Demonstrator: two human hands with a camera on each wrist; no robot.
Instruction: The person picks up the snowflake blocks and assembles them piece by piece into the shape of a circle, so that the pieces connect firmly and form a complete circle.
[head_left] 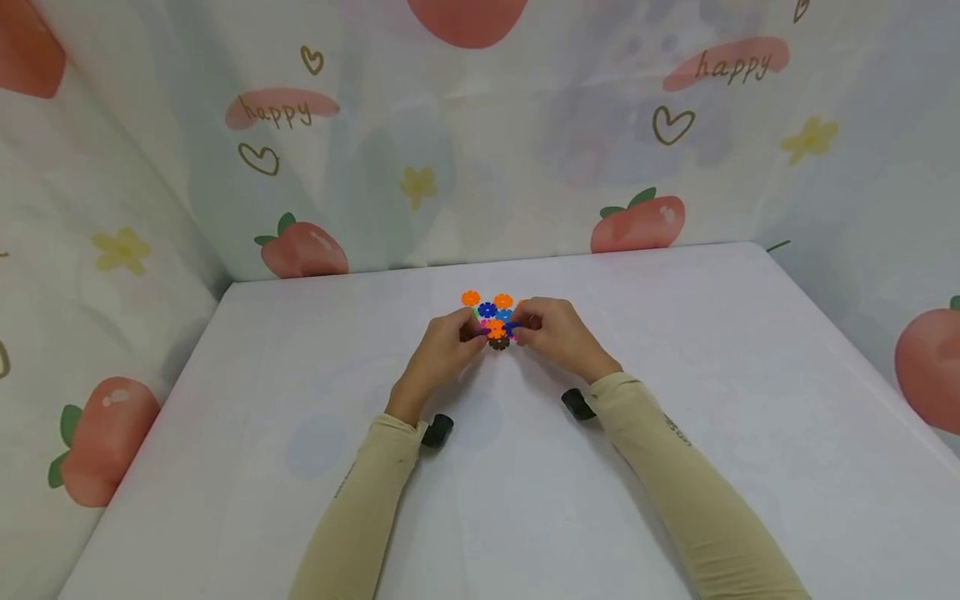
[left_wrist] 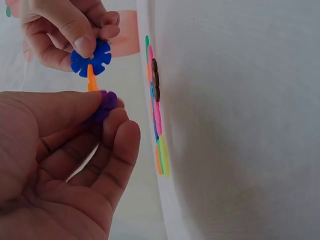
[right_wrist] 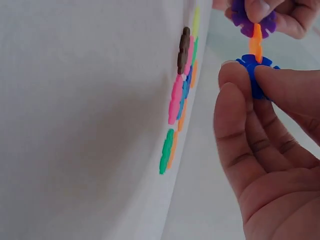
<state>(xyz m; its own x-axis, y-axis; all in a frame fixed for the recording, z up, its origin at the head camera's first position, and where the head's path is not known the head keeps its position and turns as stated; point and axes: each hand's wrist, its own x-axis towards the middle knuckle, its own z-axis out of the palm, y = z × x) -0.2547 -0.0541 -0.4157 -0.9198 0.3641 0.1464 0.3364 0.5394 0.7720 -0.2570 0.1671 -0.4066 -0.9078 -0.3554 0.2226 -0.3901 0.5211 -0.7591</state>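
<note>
Three notched plastic discs are joined in a row above the table: a purple disc [left_wrist: 105, 106], an orange disc [head_left: 496, 329] in the middle and a blue disc [left_wrist: 95, 61]. My left hand [head_left: 450, 337] pinches the purple disc between thumb and fingers. On the other side, my right hand [head_left: 555, 329] pinches the blue disc. The orange disc shows edge-on in both wrist views, slotted between the other two. Behind the hands, loose discs lie flat on the table, among them a brown disc [right_wrist: 184, 51], a pink disc [right_wrist: 175, 100] and a green disc [right_wrist: 166, 151].
The white table [head_left: 495, 500] ends at a patterned cloth backdrop [head_left: 480, 150] just beyond the discs. More orange discs [head_left: 470, 297] lie toward the back. A dark wrist camera [head_left: 438, 431] sits below the left wrist, another [head_left: 577, 404] below the right.
</note>
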